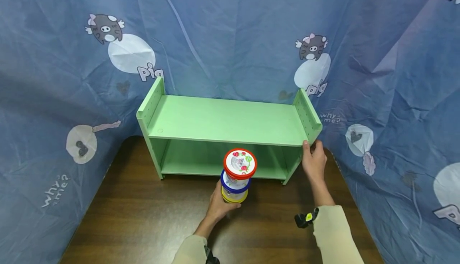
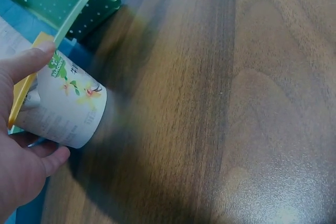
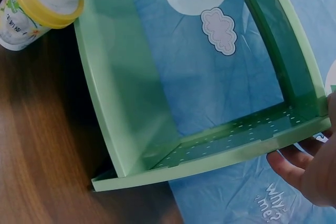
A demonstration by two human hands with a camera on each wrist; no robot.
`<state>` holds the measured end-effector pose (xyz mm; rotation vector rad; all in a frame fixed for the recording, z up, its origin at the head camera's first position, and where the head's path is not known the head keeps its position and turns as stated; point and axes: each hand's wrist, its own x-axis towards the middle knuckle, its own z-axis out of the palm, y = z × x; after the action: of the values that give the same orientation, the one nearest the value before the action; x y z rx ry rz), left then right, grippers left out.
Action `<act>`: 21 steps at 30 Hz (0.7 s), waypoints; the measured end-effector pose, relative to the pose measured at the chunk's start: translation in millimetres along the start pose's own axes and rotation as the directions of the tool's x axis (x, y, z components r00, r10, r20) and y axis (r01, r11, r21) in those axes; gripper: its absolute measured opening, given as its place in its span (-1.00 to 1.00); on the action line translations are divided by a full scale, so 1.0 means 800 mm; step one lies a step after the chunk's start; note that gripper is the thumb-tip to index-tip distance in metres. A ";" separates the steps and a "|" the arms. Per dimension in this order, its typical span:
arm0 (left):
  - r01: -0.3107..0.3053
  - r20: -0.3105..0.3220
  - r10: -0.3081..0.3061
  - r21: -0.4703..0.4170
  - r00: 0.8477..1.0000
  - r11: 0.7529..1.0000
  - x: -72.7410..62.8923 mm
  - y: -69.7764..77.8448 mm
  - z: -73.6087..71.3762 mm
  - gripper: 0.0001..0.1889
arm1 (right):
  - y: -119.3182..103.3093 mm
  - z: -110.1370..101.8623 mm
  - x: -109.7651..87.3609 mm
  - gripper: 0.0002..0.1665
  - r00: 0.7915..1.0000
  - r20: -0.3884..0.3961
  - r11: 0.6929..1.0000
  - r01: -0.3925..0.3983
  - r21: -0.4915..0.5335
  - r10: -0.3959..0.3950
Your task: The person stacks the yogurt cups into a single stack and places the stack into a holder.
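Note:
My left hand grips the lowest of three stacked tubs, thumb on one side and fingers on the other. That bottom tub is white with printed flowers and a yellow lid. Above it sits a tub with a blue lid, and a tub with a red lid tops the stack. The stack is held in front of a green two-tier shelf. At the shelf's right side panel, my right hand holds the edge, its thumb at the front and its fingers round the outer side.
The shelf stands on a dark brown wooden table, near its back edge. Behind and at both sides hangs a blue curtain printed with cartoon pigs. Tall end panels rise above the upper board, and the lower tier is open at the front.

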<state>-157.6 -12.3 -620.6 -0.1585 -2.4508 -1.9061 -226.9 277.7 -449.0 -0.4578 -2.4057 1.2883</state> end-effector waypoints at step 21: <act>0.049 -0.059 -0.048 0.031 0.997 0.998 -0.001 0.006 -0.003 0.14 | 0.004 0.006 0.003 -0.50 0.998 -0.066 0.999 0.005 0.040 -0.003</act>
<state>-156.7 -13.7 -615.2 -0.0422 -2.4677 -1.8606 -231.0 277.0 -453.6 -0.4760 -2.3216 1.2969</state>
